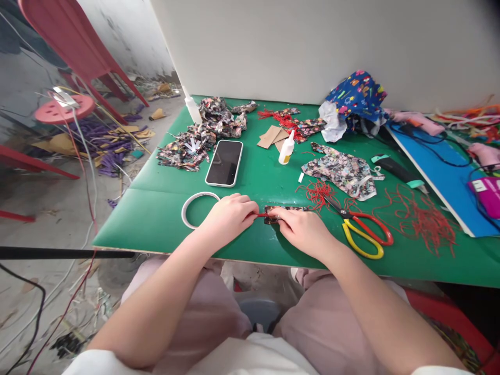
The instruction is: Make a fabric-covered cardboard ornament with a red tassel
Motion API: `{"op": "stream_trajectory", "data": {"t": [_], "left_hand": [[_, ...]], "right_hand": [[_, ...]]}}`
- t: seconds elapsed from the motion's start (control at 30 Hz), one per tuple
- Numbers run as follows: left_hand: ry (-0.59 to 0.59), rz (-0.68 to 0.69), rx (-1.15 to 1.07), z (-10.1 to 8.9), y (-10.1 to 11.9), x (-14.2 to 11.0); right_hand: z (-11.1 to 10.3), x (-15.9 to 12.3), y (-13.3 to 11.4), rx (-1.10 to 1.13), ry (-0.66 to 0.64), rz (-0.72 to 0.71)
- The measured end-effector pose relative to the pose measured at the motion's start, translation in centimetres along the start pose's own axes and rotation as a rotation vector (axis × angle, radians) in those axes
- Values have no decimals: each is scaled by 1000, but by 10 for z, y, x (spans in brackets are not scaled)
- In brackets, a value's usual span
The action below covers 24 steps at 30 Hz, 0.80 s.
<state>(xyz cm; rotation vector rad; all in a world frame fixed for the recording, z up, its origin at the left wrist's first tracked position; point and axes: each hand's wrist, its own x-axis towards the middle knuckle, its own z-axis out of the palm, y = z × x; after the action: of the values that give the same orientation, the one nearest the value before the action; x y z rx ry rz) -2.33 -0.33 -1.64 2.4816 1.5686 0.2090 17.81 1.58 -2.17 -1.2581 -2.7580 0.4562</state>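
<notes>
A: Where's the strip?
B: Patterned strip (270,221) is flat on the near edge of the green table (156,213), btwn the hands. L hand (234,212) has fingertips closed on red cord (261,214); R hand (307,229) has thumb & fingers nearly closed at the strip. Can't tell if they pinch cord, cloth or both.
A: Tips?
B: IMO keep the cord taut but gentle w/ L, pin the strip flat w/ R, pull low & straight so the cloth doesn't pucker. Scissors (345,213) sit to the right, white ring (185,209) to the left.
A: Any brands?
B: None legible. Small bottle (286,152), far side, has a yellowish label, too small to read; ditto the pale label on the magenta pack (488,197), far right.
</notes>
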Motion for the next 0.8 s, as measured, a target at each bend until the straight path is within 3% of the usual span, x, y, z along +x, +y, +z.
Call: {"op": "stream_trajectory", "data": {"t": [0.23,0.8], "left_hand": [[-25,-78,93,-7,-2,-3],[-15,-50,205,-15,-11,-8]], "right_hand": [[0,-1,0,-9,12,-4],[1,0,0,10,23,-8]]}}
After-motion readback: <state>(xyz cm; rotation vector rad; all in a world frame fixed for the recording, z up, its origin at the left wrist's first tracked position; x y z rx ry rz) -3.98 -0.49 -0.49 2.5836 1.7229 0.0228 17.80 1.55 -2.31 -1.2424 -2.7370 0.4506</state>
